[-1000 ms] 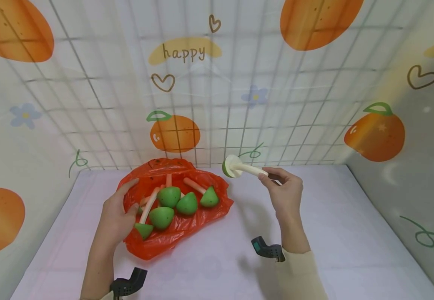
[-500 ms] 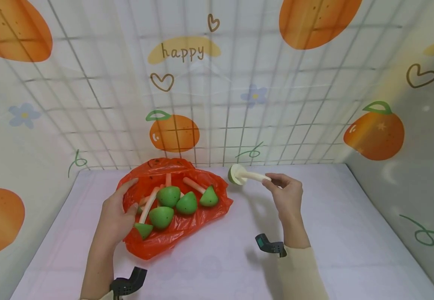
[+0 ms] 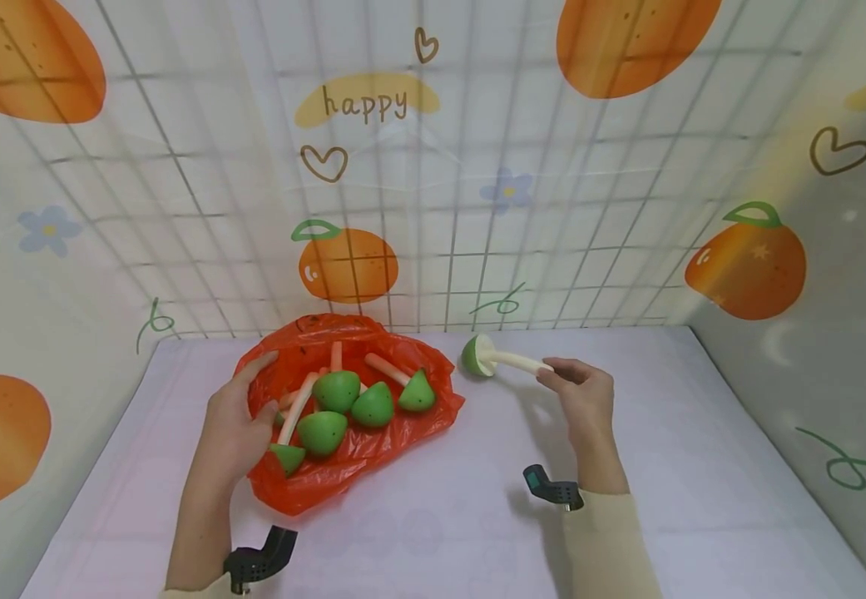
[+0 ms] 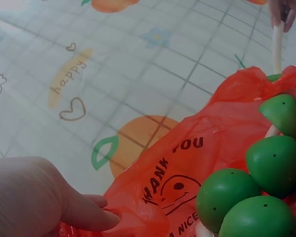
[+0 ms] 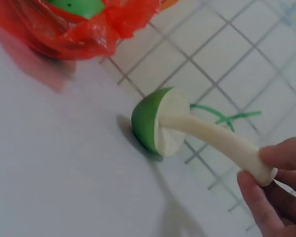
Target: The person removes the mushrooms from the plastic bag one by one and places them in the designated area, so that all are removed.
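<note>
My right hand (image 3: 581, 398) pinches the stem end of a green-capped mushroom (image 3: 513, 360) between thumb and fingers. In the right wrist view the mushroom lies sideways, its pale stem (image 5: 222, 140) leading from the fingers to the cap (image 5: 147, 121), close over the table. My left hand (image 3: 234, 424) holds the left side of a red plastic bag (image 3: 373, 462), thumb and fingers over its mouth. Several more mushrooms (image 3: 323, 434) lie in the bag, green caps towards me. The left wrist view shows my left fingertips (image 4: 106, 217) against the bag's printed side.
A white table (image 3: 433, 532) bears the bag and runs back to a printed curtain (image 3: 418, 200) with grid lines and oranges. Side curtains (image 3: 837, 374) close off the left and right. Black wrist cameras (image 3: 552, 489) sit on both wrists.
My right hand has moved right and downward with the mushroom, whose cap has come down to table level beyond the bag's right edge. My left hand and the bag have barely moved.
</note>
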`<move>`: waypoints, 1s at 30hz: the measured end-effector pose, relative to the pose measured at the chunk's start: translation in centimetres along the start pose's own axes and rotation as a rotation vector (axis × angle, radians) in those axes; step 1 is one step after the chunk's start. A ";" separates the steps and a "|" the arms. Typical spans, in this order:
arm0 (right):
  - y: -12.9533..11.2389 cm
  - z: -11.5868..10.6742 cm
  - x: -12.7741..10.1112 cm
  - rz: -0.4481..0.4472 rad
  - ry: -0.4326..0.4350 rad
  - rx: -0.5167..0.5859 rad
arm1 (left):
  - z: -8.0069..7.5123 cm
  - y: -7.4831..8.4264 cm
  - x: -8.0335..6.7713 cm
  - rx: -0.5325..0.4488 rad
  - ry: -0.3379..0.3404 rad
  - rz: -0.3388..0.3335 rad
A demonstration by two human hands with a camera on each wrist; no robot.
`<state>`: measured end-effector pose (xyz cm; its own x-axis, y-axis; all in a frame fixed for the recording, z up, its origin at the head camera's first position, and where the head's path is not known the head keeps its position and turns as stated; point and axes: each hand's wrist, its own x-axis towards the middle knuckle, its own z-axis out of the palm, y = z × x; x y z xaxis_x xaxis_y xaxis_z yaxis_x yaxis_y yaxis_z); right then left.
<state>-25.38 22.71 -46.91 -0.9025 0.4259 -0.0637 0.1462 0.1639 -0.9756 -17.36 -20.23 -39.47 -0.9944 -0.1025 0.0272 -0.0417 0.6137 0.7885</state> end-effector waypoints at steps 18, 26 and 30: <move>2.9 -1.1 1.5 0.106 -0.017 -0.060 | -0.1 0.0 -0.1 -0.016 -0.006 -0.022; 3.3 -1.8 1.6 0.097 -0.058 -0.122 | -0.2 0.1 -0.2 -0.015 0.001 -0.008; 3.4 -1.8 1.6 0.087 -0.056 -0.161 | -0.2 0.0 -0.2 -0.019 0.002 -0.004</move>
<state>-25.56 25.52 -49.98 -0.9040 0.3954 -0.1624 0.2838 0.2710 -0.9198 -17.16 -20.37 -39.33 -0.9940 -0.1065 0.0254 -0.0436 0.5980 0.8003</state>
